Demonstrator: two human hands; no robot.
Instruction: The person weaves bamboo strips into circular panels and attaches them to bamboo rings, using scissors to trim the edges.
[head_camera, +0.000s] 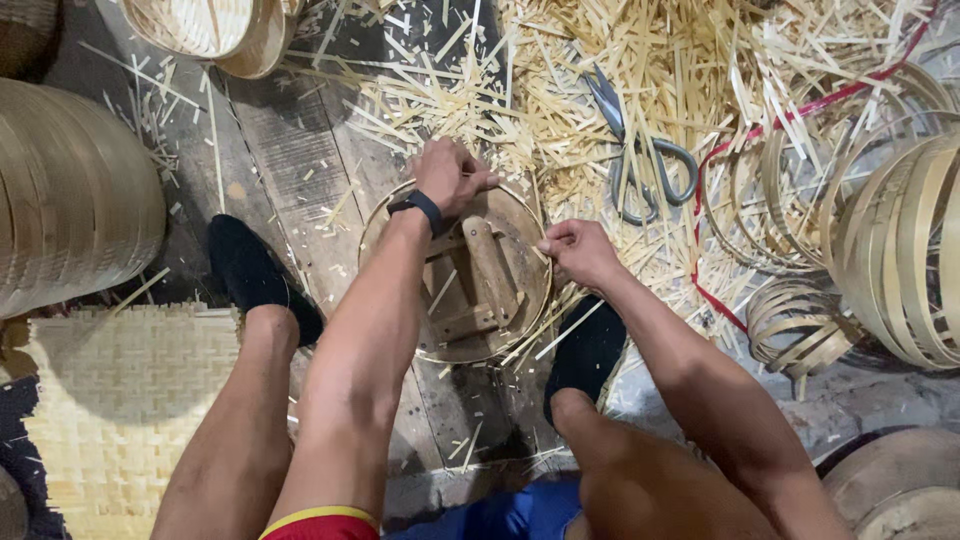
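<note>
Both hands are on the round wooden form (455, 290), which lies flat on the plank floor (290, 150) between the person's two black shoes. The left hand (450, 175) grips its far rim, fingers curled tight over the edge — the right hand (578, 252) pinches a thin bamboo strip (545, 330) at the form's right edge, fingers closed on it. Grey scissors (640, 150) rest nearby on the heap of bamboo offcuts (620, 60); coiled bamboo hoops (890, 240) sit at right.

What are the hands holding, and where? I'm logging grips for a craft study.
Both hands grip the round wooden form by its rim: left hand at the far edge, right hand at the right edge.
</note>
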